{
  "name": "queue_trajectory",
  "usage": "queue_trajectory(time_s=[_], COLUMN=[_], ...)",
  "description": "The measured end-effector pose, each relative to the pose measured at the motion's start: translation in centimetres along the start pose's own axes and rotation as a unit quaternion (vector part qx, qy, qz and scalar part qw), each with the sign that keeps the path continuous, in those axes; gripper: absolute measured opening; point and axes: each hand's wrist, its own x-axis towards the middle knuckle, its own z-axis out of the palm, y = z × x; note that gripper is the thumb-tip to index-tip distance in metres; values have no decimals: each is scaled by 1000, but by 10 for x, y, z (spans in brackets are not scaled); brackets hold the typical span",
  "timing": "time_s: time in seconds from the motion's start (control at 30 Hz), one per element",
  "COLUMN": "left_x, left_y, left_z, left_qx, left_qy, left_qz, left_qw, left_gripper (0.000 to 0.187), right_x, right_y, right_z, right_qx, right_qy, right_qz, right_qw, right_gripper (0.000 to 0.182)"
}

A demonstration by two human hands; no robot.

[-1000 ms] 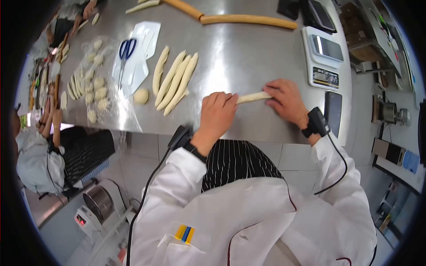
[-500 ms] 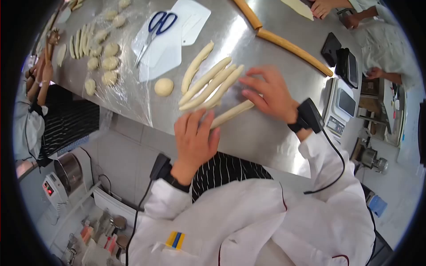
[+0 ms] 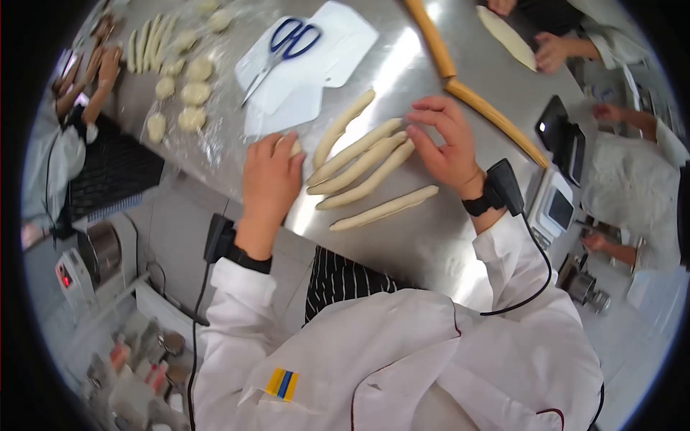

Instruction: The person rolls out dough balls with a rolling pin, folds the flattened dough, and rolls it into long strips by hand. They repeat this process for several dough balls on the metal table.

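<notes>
My left hand [image 3: 272, 172] closes over the round dough ball [image 3: 293, 146], and only a small piece of the ball shows beside the fingers. Off to the right, my right hand [image 3: 447, 147] is open, thumb and fingers apart, with its tips right at the upper ends of a group of dough strips [image 3: 363, 164]. These lie slanted, side by side, on the steel table. One separate dough strip [image 3: 384, 208] rests closer to my body, and a curved dough strip [image 3: 343, 129] lies on the far side of the group.
Blue-handled scissors [image 3: 287, 44] lie across white plastic sheets [image 3: 277, 104]. Dough balls [image 3: 195, 93] and thin strips sit on plastic wrap at left. Two rolling pins [image 3: 496, 122] line the far right, near a scale [image 3: 557, 208]. A co-worker's hand [image 3: 552, 52] touches flattened dough [image 3: 505, 34].
My left hand has left the nearest strip, moved left and up, and closed over the dough ball. My right hand has come off that strip too, which now lies straight alone. The view has shifted.
</notes>
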Motion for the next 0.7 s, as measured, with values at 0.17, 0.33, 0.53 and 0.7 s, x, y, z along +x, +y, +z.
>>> queue_trajectory(time_s=[0.17, 0.33, 0.53, 0.7], left_x=[15, 0, -54, -31], left_y=[5, 171, 217, 250], left_z=[-14, 13, 121, 64], left_qx=[-151, -284, -158, -138], left_qy=[63, -61, -161, -31], left_qz=[-35, 253, 381, 352], left_qw=[986, 923, 897, 925], left_gripper=[21, 18, 28, 53], right_x=[-69, -84, -129, -238], right_y=[30, 118, 4, -95], right_z=[-84, -125, -132, -137], right_qx=[-124, -463, -255, -34], right_qy=[86, -25, -14, 143], right_qz=[74, 144, 315, 445], right_qw=[986, 874, 914, 883], right_gripper=[25, 43, 37, 25])
